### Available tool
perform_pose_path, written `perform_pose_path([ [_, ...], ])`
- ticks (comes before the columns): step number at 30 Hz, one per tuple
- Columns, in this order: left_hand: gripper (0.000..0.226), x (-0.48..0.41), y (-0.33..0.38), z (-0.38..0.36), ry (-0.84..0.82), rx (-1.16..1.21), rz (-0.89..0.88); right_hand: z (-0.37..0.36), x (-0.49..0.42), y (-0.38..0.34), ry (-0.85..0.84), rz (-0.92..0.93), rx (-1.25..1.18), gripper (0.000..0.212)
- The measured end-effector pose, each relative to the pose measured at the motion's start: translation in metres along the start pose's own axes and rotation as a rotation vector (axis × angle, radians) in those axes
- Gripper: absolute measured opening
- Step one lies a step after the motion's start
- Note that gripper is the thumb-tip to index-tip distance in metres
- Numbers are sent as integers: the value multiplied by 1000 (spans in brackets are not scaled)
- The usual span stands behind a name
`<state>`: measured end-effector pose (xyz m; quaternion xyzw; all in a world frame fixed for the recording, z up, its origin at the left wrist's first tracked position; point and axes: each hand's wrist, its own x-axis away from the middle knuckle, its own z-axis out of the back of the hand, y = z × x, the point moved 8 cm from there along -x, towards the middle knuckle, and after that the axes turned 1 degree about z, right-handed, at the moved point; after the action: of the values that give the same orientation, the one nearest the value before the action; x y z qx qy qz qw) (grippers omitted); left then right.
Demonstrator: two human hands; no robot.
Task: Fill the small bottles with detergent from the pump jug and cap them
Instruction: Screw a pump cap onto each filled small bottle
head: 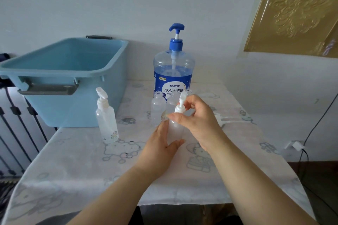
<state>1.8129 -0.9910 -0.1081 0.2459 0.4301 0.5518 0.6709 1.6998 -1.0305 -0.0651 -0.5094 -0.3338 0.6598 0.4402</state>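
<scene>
left hand (162, 144): grips the lower body of a small bottle, thumb on the near side, fingers round the far side
right hand (197, 120): fingertips pinch the white pump cap at the bottle's neck
held bottle (175, 129): frosted, upright, between both hands over the middle of the table; can't tell if its base touches the cloth or how full it is
pump cap (180, 105): white, sits on top of the held bottle, nozzle pointing up and away
pump jug (173, 76): big clear jug, blue label and blue pump, stands at the back of the table behind the hands, partly full of blue liquid
capped bottle (107, 124): stands left of the hands, just in front of the tub, white pump on
open bottles (158, 109): uncapped, stand in front of the jug, just behind the hands
loose pump (222, 119): white, lies on the cloth to the right of the right hand
tub (64, 78): light blue, grey handles, back left of the table
table (91, 160): covered with a pale cartoon-print cloth
</scene>
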Motion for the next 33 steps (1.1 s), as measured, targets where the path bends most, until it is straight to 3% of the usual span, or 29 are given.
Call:
perform_pose_path([
  [3, 26, 1, -1, 0, 4, -7, 9, -5, 4, -3, -113, 4, -11, 50],
  [7, 38, -1, -1, -1, -5, -10, 4, 0, 2, -12, -72, 74, -84, 20],
  [10, 37, -1, 0, -2, -9, -23, -6, -1, 1, -4, -36, 31, -63, 38],
  [13, 34, 0, 1, 0, 5, -14, 3, -6, 6, 0, -133, -22, -85, 56],
  [16, 40, 0, 0, 1, 8, -23, 9, -3, 7, -7, -137, 38, -145, 31],
  [18, 40, 0, 1, -1, -1, -28, 11, 2, 6, -9, -70, 61, -84, 26],
  [20, 36, 0, 0, -2, -5, -44, 16, 3, 5, -3, -45, 30, 2, 43],
  [23, 30, 1, 2, 1, 20, -29, 4, -3, 5, 1, -141, 10, -41, 61],
  [25, 38, 0, 2, 1, 22, -26, -9, -4, 6, -3, -182, 30, -117, 50],
  [28, 40, -1, 1, 0, 16, -25, -19, 0, 6, -7, -107, 48, -127, 17],
  [31, 37, -1, -1, -1, 13, -30, -22, 3, 5, -4, -40, 30, -7, 32],
  [33, 37, -1, 0, 0, 26, -24, -19, 1, 5, 1, -97, -5, -46, 45],
])
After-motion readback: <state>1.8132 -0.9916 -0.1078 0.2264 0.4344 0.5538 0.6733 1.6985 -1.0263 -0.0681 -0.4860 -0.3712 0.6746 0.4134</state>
